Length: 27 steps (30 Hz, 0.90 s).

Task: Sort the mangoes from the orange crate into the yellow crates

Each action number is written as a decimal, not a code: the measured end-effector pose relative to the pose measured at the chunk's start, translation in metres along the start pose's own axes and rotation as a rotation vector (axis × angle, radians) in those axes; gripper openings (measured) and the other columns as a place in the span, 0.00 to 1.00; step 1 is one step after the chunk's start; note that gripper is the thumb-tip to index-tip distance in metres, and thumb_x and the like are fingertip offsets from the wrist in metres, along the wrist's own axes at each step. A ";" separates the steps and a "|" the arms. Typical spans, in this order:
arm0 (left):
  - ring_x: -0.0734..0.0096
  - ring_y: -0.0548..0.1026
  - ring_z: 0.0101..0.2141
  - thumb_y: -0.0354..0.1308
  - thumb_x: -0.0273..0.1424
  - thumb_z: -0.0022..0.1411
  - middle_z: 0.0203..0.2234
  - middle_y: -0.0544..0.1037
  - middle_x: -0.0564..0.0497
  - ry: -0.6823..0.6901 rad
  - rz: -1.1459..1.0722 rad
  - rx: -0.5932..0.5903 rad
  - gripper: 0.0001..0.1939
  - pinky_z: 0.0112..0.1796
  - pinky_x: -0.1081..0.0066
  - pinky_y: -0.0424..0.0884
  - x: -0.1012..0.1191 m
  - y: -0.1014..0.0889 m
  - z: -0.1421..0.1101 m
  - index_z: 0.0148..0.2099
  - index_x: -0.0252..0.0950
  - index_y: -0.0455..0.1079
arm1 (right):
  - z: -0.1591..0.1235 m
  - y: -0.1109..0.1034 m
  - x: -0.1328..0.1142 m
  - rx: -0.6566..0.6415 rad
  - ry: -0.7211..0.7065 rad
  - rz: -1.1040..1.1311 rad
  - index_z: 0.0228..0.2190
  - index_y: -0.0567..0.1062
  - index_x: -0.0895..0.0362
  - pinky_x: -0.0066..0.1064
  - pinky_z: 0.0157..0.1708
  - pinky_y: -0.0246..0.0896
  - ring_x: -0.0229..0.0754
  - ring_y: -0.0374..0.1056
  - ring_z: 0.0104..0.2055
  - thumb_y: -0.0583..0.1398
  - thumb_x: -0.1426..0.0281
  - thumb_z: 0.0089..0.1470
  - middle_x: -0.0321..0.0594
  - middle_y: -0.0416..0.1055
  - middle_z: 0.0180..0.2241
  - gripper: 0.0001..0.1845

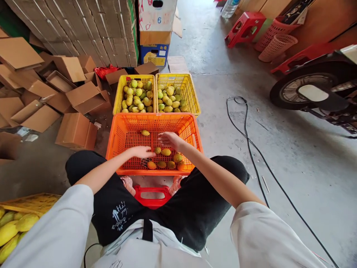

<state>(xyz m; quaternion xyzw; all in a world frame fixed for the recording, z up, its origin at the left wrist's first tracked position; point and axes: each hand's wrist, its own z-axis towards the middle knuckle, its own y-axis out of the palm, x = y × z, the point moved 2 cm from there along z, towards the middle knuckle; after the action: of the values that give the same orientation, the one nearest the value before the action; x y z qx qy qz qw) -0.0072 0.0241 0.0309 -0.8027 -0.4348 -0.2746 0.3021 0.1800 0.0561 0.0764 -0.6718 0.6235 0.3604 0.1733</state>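
Observation:
My left hand (142, 152) reaches over the orange plastic crate (118, 170) between my knees, fingers stretched out and nothing visible in them. Above the crate's middle is my right hand (169, 140), its fingers extended too, palm turned toward the left. Small oval yellow fruits lie on the crate floor: one fruit (145, 132) sits alone toward the back, and several more, such as this yellow one (166, 152), lie close below my right hand. A few near the front right look orange or brownish. Their exact kind is unclear.
Behind stand two yellow crates (155, 93) of yellow-green fruits. Cardboard boxes (83, 96) are heaped at left, and a yellow crate (30, 203) holds longer yellow fruits. A black cable (252, 143) runs across the floor at right, near a motorcycle wheel (295, 89) and red stool (245, 28).

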 end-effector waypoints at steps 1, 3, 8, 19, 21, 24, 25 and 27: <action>0.49 0.76 0.51 0.72 0.37 0.46 0.34 0.82 0.42 0.011 0.154 -0.080 0.13 0.50 0.66 0.68 -0.013 0.023 -0.005 0.31 0.39 0.73 | 0.000 -0.002 -0.002 0.005 -0.021 -0.021 0.29 0.76 0.58 0.26 0.29 0.67 0.38 0.72 0.27 0.57 0.75 0.57 0.42 0.78 0.26 0.09; 0.44 0.75 0.52 0.75 0.39 0.39 0.40 0.81 0.39 0.005 0.431 -0.198 0.21 0.53 0.61 0.67 -0.041 0.062 -0.015 0.36 0.38 0.75 | 0.000 -0.007 -0.006 0.011 -0.062 -0.051 0.29 0.76 0.58 0.26 0.29 0.68 0.37 0.72 0.27 0.57 0.75 0.56 0.41 0.78 0.26 0.08; 0.45 0.72 0.54 0.65 0.39 0.56 0.50 0.77 0.37 0.135 0.719 -0.077 0.20 0.57 0.56 0.63 -0.082 0.106 -0.027 0.50 0.39 0.74 | 0.012 -0.025 0.006 0.069 -0.153 -0.308 0.29 0.75 0.57 0.32 0.35 0.70 0.41 0.73 0.29 0.59 0.74 0.54 0.41 0.77 0.26 0.04; 0.43 0.72 0.54 0.62 0.35 0.59 0.48 0.76 0.34 0.126 0.743 -0.058 0.15 0.56 0.53 0.63 -0.085 0.108 -0.017 0.48 0.36 0.75 | 0.002 -0.023 0.168 0.336 0.036 -0.951 0.31 0.74 0.56 0.44 0.55 0.59 0.57 0.70 0.53 0.59 0.63 0.57 0.55 0.77 0.42 0.10; 0.42 0.72 0.53 0.63 0.35 0.58 0.47 0.76 0.34 0.146 0.737 -0.049 0.14 0.56 0.52 0.63 -0.086 0.109 -0.016 0.46 0.36 0.75 | 0.001 -0.021 0.171 0.372 -0.051 -1.038 0.36 0.75 0.56 0.40 0.54 0.59 0.53 0.70 0.53 0.55 0.60 0.61 0.54 0.76 0.44 0.14; 0.39 0.72 0.52 0.63 0.35 0.58 0.45 0.76 0.32 0.164 0.718 -0.047 0.14 0.54 0.50 0.64 -0.087 0.108 -0.014 0.45 0.34 0.76 | 0.002 -0.020 0.169 0.386 -0.090 -1.160 0.39 0.75 0.56 0.37 0.51 0.60 0.51 0.72 0.49 0.51 0.59 0.63 0.53 0.77 0.43 0.18; 0.39 0.72 0.52 0.63 0.35 0.58 0.45 0.76 0.32 0.164 0.720 -0.052 0.14 0.54 0.50 0.64 -0.087 0.108 -0.013 0.45 0.34 0.76 | 0.003 -0.020 0.169 0.384 -0.089 -1.193 0.39 0.75 0.57 0.37 0.50 0.61 0.52 0.72 0.49 0.51 0.59 0.64 0.54 0.77 0.43 0.18; 0.40 0.73 0.52 0.62 0.35 0.59 0.46 0.76 0.32 0.172 0.741 -0.065 0.14 0.53 0.51 0.65 -0.086 0.108 -0.013 0.46 0.34 0.76 | 0.004 -0.020 0.168 0.388 -0.083 -1.219 0.38 0.76 0.57 0.37 0.49 0.61 0.52 0.72 0.48 0.51 0.59 0.64 0.54 0.77 0.42 0.19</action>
<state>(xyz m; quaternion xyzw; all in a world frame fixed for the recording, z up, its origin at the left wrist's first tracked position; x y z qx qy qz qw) 0.0428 -0.0786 -0.0478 -0.8886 -0.0789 -0.2270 0.3907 0.1919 -0.0577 -0.0489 -0.8476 0.1764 0.1038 0.4895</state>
